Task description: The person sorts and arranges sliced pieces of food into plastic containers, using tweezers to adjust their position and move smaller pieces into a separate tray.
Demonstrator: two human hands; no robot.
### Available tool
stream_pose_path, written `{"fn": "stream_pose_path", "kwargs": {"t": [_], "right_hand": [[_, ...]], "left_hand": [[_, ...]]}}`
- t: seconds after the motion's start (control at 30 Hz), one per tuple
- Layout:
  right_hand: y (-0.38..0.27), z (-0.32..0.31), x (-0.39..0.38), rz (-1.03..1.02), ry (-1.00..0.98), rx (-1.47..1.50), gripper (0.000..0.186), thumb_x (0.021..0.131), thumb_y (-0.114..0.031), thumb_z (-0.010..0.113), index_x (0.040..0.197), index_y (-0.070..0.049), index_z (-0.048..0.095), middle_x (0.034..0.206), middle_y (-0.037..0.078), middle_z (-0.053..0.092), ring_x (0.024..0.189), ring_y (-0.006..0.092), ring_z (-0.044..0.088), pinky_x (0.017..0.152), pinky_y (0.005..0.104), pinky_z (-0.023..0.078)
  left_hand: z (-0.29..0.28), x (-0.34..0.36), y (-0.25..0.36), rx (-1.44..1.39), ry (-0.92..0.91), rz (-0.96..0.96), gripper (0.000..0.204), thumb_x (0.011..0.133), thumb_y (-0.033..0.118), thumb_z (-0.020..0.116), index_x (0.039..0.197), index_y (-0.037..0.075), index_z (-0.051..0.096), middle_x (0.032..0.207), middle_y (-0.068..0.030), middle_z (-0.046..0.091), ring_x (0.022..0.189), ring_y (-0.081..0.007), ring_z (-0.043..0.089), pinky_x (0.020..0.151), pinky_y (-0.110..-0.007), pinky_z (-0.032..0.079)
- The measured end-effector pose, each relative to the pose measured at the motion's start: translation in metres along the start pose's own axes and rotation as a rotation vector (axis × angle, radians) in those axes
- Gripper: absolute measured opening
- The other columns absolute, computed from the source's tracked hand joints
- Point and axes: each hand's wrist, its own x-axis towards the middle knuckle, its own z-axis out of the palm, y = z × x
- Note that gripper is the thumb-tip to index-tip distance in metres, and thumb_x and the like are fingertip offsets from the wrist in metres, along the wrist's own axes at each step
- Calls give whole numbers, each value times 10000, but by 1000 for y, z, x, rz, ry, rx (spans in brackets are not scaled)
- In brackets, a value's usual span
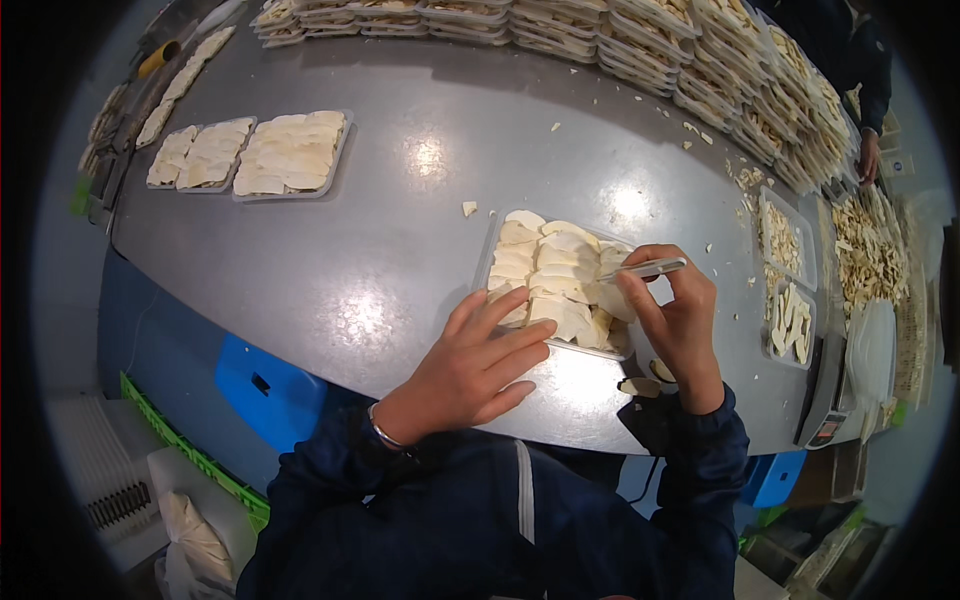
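Observation:
A clear plastic tray point(555, 265) of pale, flat dried slices laid in overlapping rows sits before me on the steel table. My left hand point(475, 365) rests fingers spread at the tray's lower left, fingertips on or just over the slices. My right hand point(675, 305) grips metal tweezers point(657, 266), tips at the right-hand row over a pale slice; whether they pinch it is unclear. A few loose slices point(638, 386) lie below the tray by my right wrist.
Filled trays point(287, 155) stand at left. Stacked trays point(640, 40) line the far edge. At right are small trays point(787, 240), a heap of pieces point(868, 245) and a scale point(820, 410). Another person's hand point(868, 155) is top right. A blue stool point(270, 390) is below the front edge.

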Motion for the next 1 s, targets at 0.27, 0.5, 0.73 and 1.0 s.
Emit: {"fn": "stream_pose_path", "kwargs": {"t": [0.27,0.5,0.73,1.0], "right_hand": [[1,3,0,53,-30,4,179,840,-99,755,949,-1,652,951,99,697,765,204,685,687,294,551],[4,3,0,65,-24,64,196,836,-95,755,980,-4,657,917,85,700,727,161,656,677,256,525],[12,5,3,269,15,291,219,837,-68,744,996,15,620,839,42,675,713,79,594,677,213,489],[18,8,2,308,5,340,210,849,-79,747,992,6,619,832,22,665,699,56,558,656,200,465]], "left_hand": [[-2,1,1,-7,-2,6,316,822,248,700,1092,90,654,1363,-40,587,1391,-328,394,1127,-537,262],[-5,2,2,2,-10,3,312,838,237,690,1102,75,654,1345,-57,590,1379,-322,406,1111,-538,287],[-4,3,2,9,-22,3,322,840,236,687,1117,76,652,1348,-56,587,1376,-319,410,1109,-537,288],[-4,3,1,-1,-19,9,323,840,239,687,1115,73,653,1351,-56,583,1374,-314,413,1109,-536,286]]}}
